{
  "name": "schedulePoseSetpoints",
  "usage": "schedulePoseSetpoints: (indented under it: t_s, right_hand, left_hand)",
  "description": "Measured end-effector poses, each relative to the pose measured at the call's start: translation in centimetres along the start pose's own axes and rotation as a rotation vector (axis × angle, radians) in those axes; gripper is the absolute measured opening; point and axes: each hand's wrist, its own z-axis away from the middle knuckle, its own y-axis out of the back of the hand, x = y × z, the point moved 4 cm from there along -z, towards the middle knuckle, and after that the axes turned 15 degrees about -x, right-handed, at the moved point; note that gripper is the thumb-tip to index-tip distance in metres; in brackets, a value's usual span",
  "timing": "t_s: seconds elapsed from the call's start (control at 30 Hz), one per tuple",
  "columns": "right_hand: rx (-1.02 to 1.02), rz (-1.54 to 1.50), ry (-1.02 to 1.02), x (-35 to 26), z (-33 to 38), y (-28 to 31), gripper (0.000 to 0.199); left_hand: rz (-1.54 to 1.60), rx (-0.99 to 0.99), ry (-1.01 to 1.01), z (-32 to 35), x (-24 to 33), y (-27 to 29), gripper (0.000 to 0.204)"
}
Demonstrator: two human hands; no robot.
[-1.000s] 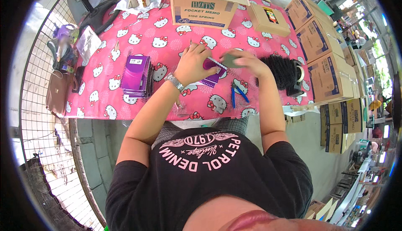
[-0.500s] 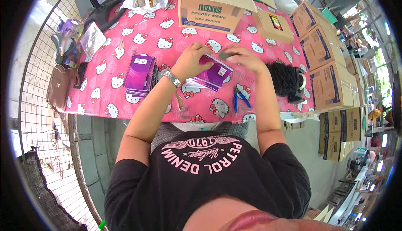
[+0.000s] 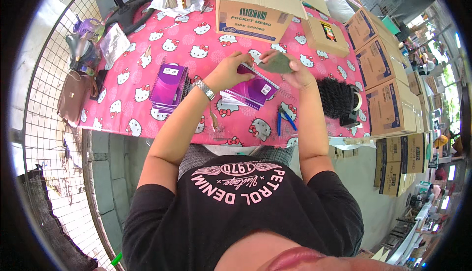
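A purple-covered notebook (image 3: 255, 89) lies on a few others at the middle of the table, its punched edge toward the far right. Over its far left corner my left hand (image 3: 235, 69) is closed, thumb on the cover and fingers at the edge. My right hand (image 3: 298, 76), just right of it, grips a flat, dark grey-green piece (image 3: 276, 63) with a rounded outline; its exact kind I cannot tell. A thin spiral coil seems to lie near the notebook's right end. Blue-handled pliers (image 3: 285, 120) rest nearer me.
Left of my arm stands a stack of purple spiral notebooks (image 3: 168, 86). Black coils (image 3: 334, 98) lie beside a tape dispenser (image 3: 352, 111) at right. An open carton (image 3: 251, 19) and a smaller box (image 3: 324, 36) stand at the back. A brown pouch (image 3: 73, 96) sits at the left edge.
My right hand has turned and lifted slightly, so more of the flat dark piece shows. My left hand stays on the notebook. The whole view has shifted a little.
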Motion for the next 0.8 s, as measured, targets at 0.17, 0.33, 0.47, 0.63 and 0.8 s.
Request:
schedulePoseSetpoints:
  t_s: [0.17, 0.33, 0.47, 0.63, 0.8]
  right_hand:
    - [0.234, 0.482, -0.3, 3.2, 2.3, 5.9, 0.049]
    - [0.297, 0.77, -0.632, 4.3, 1.8, 5.0, 0.053]
    - [0.441, 1.339, -0.866, 9.8, 10.2, 10.2, 0.057]
    - [0.661, 1.509, -0.567, 12.5, 14.2, 1.6, 0.073]
    - [0.806, 1.577, -0.998, 15.9, 18.2, -5.8, 0.065]
  left_hand:
    - [0.029, -0.005, -0.015, -0.6, 0.4, 0.3, 0.03]
    - [0.161, 0.024, 0.119, 0.6, -0.2, 0.7, 0.026]
    - [0.275, 0.072, 0.171, 0.5, -0.7, 0.4, 0.02]
    - [0.32, 0.222, 0.318, 3.3, -0.5, 0.0, 0.022]
    - [0.14, 0.404, 0.14, 3.9, -0.2, -1.8, 0.029]
